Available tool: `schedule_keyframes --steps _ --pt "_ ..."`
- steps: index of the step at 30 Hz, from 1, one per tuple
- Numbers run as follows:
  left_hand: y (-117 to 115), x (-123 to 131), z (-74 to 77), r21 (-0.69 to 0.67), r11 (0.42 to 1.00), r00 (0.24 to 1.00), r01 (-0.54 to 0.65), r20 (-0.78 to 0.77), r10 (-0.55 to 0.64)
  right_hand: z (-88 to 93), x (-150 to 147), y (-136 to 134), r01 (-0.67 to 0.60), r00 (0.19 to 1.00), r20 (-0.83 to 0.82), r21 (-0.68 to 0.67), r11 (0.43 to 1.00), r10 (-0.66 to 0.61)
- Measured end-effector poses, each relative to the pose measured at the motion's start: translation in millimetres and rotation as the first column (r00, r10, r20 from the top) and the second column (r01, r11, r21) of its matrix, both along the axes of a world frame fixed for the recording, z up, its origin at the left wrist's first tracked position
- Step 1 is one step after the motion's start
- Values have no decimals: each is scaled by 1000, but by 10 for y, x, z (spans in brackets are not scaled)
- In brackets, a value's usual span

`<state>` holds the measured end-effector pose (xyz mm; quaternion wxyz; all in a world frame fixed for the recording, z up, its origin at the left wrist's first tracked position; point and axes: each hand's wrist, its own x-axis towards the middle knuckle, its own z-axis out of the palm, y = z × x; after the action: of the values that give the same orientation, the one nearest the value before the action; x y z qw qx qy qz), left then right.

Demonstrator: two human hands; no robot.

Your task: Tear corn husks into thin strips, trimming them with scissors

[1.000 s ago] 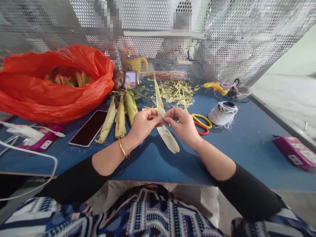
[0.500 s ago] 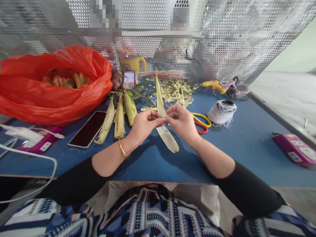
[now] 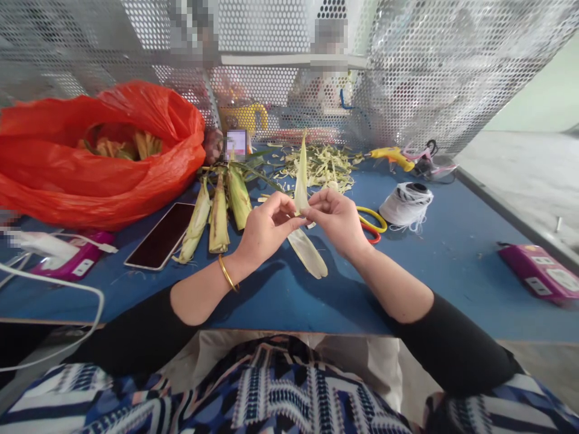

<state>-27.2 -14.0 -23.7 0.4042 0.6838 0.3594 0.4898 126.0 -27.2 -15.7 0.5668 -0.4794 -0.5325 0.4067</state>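
A long pale corn husk leaf (image 3: 301, 175) is pinched at its middle between my left hand (image 3: 266, 226) and my right hand (image 3: 337, 220), just above the blue table (image 3: 280, 295). Its pointed upper part stands nearly upright and its lower part (image 3: 310, 254) slants down toward me. Both hands are closed on it, thumbs and forefingers meeting. A gold bangle sits on my left wrist.
Left of my hands lie three husked corn pieces (image 3: 220, 208), a phone (image 3: 160, 236) and a red plastic bag (image 3: 99, 154) of husks. Behind are husk scraps (image 3: 323, 164); to the right, yellow-and-red scissors (image 3: 373, 222), a white thread spool (image 3: 407, 205), a glue gun (image 3: 393, 158) and a pink power strip (image 3: 540, 280).
The leaf's upper part has swung from leaning left to nearly upright. My hands have shifted slightly right and up, still pinching it.
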Motion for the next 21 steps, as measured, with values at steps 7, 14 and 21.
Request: schedule_keyframes --steps 7,14,21 --pt "29 4 -10 -39 999 997 -15 68 18 -17 -7 -1 -34 998 -47 37 999 36" --pt "34 -8 -13 -80 994 995 -70 61 75 -6 -5 -6 -63 997 -34 40 997 64" --pt "31 25 19 -248 969 968 -15 240 77 11 -4 -13 -59 998 -20 27 998 60"
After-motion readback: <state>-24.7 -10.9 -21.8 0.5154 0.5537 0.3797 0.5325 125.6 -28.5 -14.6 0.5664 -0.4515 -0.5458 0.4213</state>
